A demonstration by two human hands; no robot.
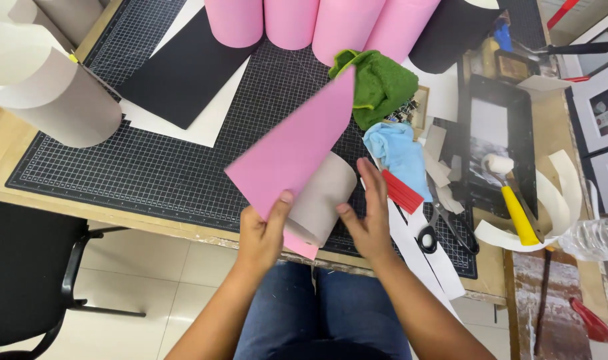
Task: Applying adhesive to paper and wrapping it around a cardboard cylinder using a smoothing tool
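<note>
Pink sheet (294, 143) pinched by left hand (262, 230); right hand (369, 213) seemingly steadies grey roll (327, 197)

This is a craft or framing workshop. A black gridded cutting mat (150, 167) covers the wooden tabletop (557, 127), with pink paper rolls (317, 23) at the top of the frame. At right lie scissors (450, 230), a yellow-handled roller (514, 200), paper offcuts (437, 167) and picture frames (600, 107).

A wooden table (544, 127) carries a black gridded cutting mat (150, 160), perhaps taped down.
</note>
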